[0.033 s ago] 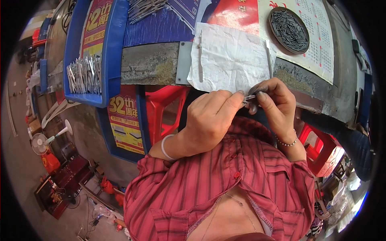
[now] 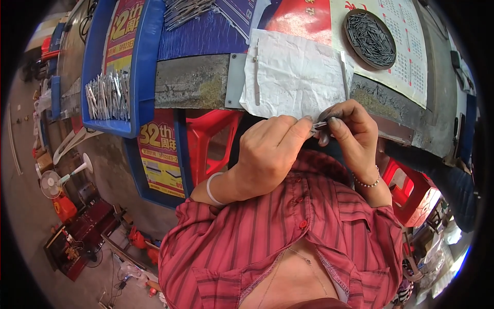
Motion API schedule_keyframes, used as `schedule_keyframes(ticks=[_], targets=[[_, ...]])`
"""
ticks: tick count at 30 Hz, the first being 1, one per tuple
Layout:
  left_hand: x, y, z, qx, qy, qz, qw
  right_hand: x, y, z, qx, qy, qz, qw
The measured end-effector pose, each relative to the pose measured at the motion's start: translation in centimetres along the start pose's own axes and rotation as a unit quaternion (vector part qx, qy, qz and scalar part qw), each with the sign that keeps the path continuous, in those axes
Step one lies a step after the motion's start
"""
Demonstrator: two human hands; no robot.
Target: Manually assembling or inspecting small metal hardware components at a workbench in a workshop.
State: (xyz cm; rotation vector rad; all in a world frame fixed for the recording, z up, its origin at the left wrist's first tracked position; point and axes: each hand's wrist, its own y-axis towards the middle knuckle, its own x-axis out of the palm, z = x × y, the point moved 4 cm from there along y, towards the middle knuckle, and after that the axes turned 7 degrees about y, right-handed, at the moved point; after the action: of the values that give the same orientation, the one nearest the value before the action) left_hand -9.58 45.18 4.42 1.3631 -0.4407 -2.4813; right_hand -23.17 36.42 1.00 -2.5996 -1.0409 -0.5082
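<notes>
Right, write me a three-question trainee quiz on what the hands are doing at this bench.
1. True or false: the left hand and right hand meet on one small metal piece.
2. Where does the white paper sheet lie? A) on the floor B) on the bench, just beyond the hands C) inside the blue tray
3. Fill in: the round dark dish holds many thin metal ____.

Key: 1 true. 2 B. 3 pins, or rod-like pieces; their exact kind is too small to tell.
</notes>
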Motion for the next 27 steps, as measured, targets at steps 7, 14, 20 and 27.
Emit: schedule_keyframes(ticks=[7,14,20,27], targets=[[0.2,0.1,0.0,0.004,0.027,-0.009,1.0,-0.1,0.2,0.2,-0.002,-0.04,-0.003,0.999],[0.2,0.5,0.2,0.014,0.047,-0.016,0.999,-0.3,0.4,0.4,0.011,-0.03,0.002,1.0],[0.0,1.1,0.4,0.023,0.067,-0.03,0.997,-0.5,0.7,0.4,0.016,-0.017,-0.002,1.0],[0.0,1.6,0.9,0.033,0.081,-0.042,0.995,-0.8,0.7,0.5,0.021,-0.006,0.01,1.0]])
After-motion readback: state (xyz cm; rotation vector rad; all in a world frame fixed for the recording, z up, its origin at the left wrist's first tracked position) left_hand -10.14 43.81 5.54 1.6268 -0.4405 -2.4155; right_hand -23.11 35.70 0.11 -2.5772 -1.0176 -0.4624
